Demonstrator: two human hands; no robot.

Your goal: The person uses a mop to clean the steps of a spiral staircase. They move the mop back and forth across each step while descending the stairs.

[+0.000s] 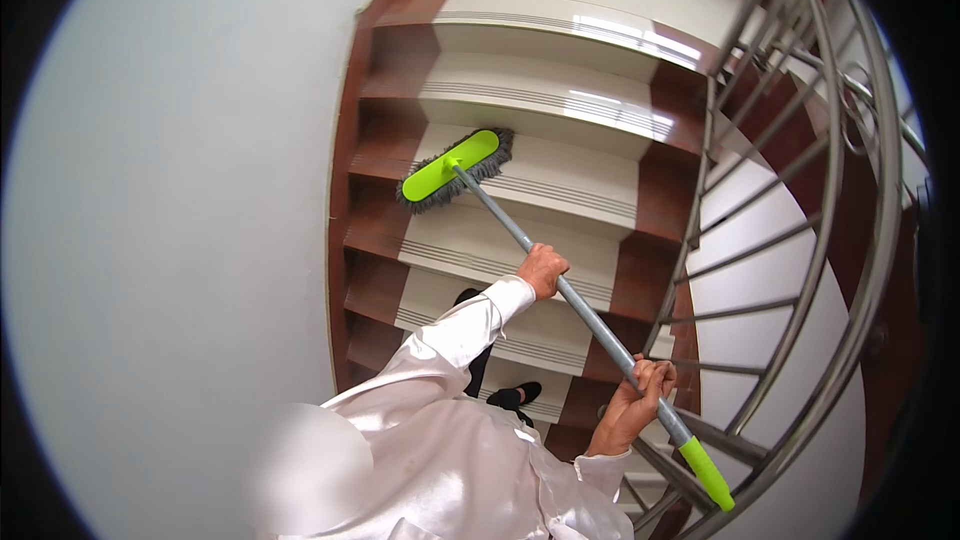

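Observation:
A flat dust mop with a lime-green plate (474,150) and grey shaggy fringe (495,161) lies slanted over the left part of a stair tread. Its grey metal pole (592,321) runs diagonally down to the right and ends in a lime-green grip (707,474). About midway along the pole, my left hand (543,270) is wrapped around it. Lower down, just above the green grip, my right hand (634,399) holds the pole near the railing.
Stairs with cream treads (551,169) and red-brown borders (667,195) rise ahead. A pale wall (172,202) bounds the left. On the right runs a curved stainless-steel railing (889,202) with bars. My dark shoe (529,392) stands on a lower step.

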